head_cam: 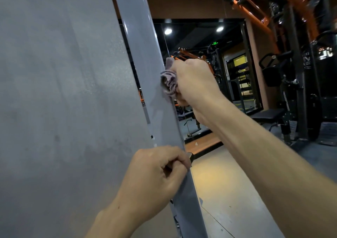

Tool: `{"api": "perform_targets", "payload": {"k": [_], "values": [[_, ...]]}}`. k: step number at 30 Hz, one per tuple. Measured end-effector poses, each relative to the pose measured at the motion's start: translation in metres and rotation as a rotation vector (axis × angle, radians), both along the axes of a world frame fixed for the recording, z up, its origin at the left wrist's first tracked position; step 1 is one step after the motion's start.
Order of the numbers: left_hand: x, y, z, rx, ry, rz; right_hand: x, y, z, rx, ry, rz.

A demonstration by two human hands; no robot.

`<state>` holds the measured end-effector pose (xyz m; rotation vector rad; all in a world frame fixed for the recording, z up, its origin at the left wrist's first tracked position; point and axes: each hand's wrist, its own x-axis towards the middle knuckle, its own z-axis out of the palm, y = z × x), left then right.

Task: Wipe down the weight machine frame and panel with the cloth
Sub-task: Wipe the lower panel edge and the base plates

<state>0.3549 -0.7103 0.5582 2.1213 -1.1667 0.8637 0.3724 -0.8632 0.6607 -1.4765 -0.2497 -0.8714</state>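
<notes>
Head view: crumpled, striped mauve cloth [169, 81] in right hand's [193, 82] grip, against grey frame [145, 59].

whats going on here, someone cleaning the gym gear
Yes. A person is wiping a grey weight machine. The right hand grips a bunched purple-grey cloth and presses it against the edge of the upright frame post. The left hand holds the same post lower down, fingers curled round its edge. The wide grey panel fills the left of the view and shows smudges. Other gym machines stand in the dim background.
</notes>
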Motion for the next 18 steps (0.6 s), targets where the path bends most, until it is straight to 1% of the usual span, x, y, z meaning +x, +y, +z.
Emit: {"api": "perform_targets", "payload": {"k": [2, 5, 7, 9, 11, 13, 14, 16, 18], "values": [[0.000, 0.001, 0.002, 0.016, -0.001, 0.000, 0.001, 0.001, -0.015, -0.016, 0.027, -0.008], [-0.004, 0.003, 0.007, 0.046, -0.044, -0.009, 0.000, -0.004, -0.071, -0.078, 0.186, -0.028], [-0.004, 0.006, 0.014, 0.049, -0.072, -0.005, -0.003, -0.005, -0.089, -0.096, 0.229, 0.005], [-0.002, 0.006, 0.021, 0.047, -0.081, 0.011, -0.003, -0.004, -0.070, -0.124, 0.175, -0.019], [-0.001, 0.004, 0.023, 0.055, -0.099, 0.028, -0.003, 0.000, -0.023, -0.131, 0.085, -0.078], [-0.001, 0.001, 0.023, 0.037, -0.090, 0.030, -0.005, 0.004, 0.027, -0.099, -0.008, -0.080], [-0.001, 0.001, 0.022, 0.027, -0.075, 0.026, -0.005, 0.006, 0.041, -0.091, -0.052, -0.092], [0.000, 0.002, 0.021, 0.017, -0.063, 0.021, -0.004, 0.006, 0.037, -0.141, -0.085, -0.142], [0.000, 0.003, 0.019, 0.005, -0.058, 0.014, -0.009, -0.001, 0.008, -0.218, -0.059, -0.180]]}}
